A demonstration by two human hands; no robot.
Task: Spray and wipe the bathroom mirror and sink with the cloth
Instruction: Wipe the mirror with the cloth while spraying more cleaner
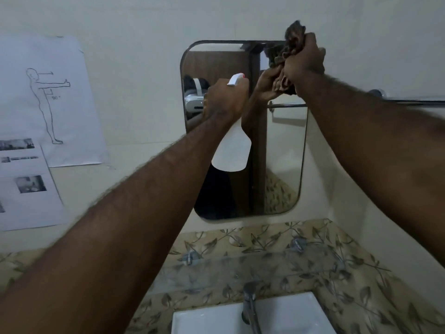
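While left hand (224, 100) grips the white spray bottle (232, 150), crumpled brown cloth (293, 34) tight in right hand (304, 60), against mirror (285, 153).

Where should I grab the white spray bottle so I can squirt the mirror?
Grab the spray bottle by its thin neck, just under the trigger head, coming from behind so it sprays toward the mirror. The body widens lower down, probably too fat for a snug grip. The left hand holds it that way.

Right hand (304, 59) presses cloth (290, 45) on mirror (284, 150) corner; left hand (225, 98) grips spray bottle (233, 150).
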